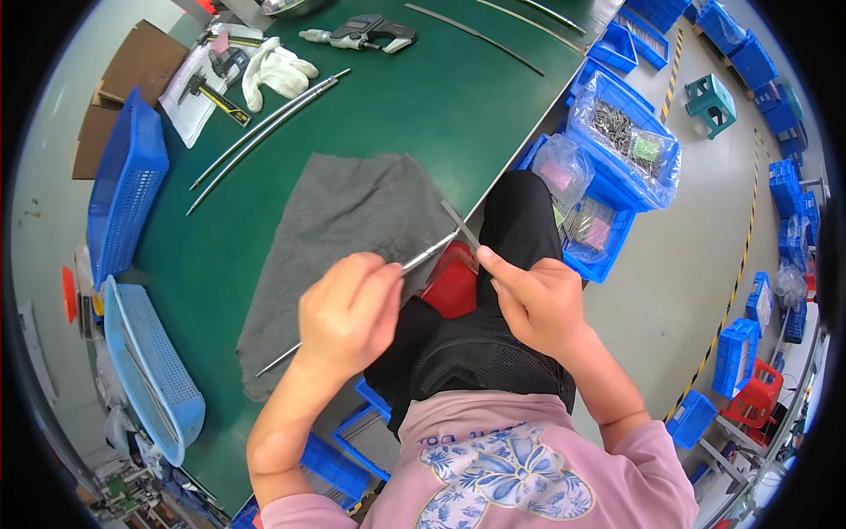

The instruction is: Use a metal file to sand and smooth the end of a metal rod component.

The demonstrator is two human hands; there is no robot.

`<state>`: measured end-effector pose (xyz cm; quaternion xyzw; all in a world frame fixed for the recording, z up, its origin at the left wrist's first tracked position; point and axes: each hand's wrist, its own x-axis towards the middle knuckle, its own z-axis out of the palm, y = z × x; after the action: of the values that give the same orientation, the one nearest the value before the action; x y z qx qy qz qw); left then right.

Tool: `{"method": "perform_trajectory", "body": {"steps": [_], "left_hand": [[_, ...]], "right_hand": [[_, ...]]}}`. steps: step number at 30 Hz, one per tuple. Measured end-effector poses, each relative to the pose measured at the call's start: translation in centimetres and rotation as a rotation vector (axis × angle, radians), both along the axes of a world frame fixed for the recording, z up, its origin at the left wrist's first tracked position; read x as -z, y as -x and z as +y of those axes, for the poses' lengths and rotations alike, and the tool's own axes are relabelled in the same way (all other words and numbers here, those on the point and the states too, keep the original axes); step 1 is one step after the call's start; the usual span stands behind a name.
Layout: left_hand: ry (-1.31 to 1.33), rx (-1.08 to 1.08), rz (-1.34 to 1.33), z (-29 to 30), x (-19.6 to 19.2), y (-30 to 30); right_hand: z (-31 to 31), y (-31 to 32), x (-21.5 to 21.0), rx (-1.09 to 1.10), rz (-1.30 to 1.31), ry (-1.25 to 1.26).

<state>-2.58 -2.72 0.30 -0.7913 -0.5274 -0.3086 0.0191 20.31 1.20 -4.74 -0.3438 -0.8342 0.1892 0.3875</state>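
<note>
The left hand (348, 313) is closed around a thin metal rod (429, 254), its tip pointing toward the right hand (546, 304), which grips a flat grey file (460, 227) crossing that tip. The grey cloth (330, 220) lies beneath and beyond the left hand. A loose left grip could let the rod roll; uneven pressure could send the file skidding toward those fingers. Lettering on the pink shirt (502, 467) below both hands is creased; marks on paper (181, 106) beyond the left hand are too small to read.
</note>
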Motion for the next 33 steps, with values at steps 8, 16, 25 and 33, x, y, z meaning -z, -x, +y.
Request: {"method": "perform_trajectory", "body": {"steps": [8, 16, 25, 33], "left_hand": [[0.037, 0.008, 0.022, 0.0, -0.3, -0.1], [0.100, -0.031, 0.046, 0.5, -0.5, -1.5], [0.136, -0.043, -0.085, 1.4, -0.2, -2.7], [0.111, -0.065, -0.234, 1.7, 0.9, -3.0]], "right_hand": [[-0.7, -2.5, -3.3, 0.027, -0.324, -0.081], [-0.4, -1.4, -2.4, 0.009, -0.173, -0.049], [-1.4, -1.4, -2.3, 0.047, -0.146, -0.047], [-2.3, -0.4, -1.5, -0.003, -0.109, -0.075]]}}
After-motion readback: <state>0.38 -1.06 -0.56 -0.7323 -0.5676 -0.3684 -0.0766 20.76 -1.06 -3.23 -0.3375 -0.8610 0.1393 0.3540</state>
